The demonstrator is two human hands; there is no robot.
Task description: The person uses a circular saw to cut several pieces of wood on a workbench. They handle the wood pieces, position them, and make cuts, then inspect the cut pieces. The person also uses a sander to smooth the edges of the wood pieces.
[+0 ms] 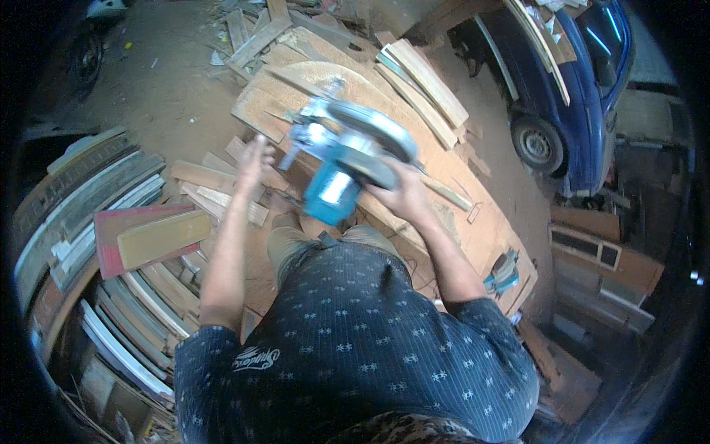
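My right hand [399, 191] is wrapped round the rear handle of a teal and silver circular saw [334, 185], smeared by motion. The saw is lifted over the near edge of a dusty wooden workbench [473, 248], its round guard toward the right. My left hand [255, 157] is raised to the left of the saw, apart from it, with its blurred fingers stretched out and nothing in them. Beneath the saw, a wood strip [299, 80] lies on the bench top.
A second teal power tool [503, 274] rests at the bench's right end. Stacked planks [421, 85] lie on its far side. Long boards [81, 192] and a red panel [107, 244] fill the left. Wood offcuts [211, 177] lie before the bench. A blue car [577, 126] stands at the right.
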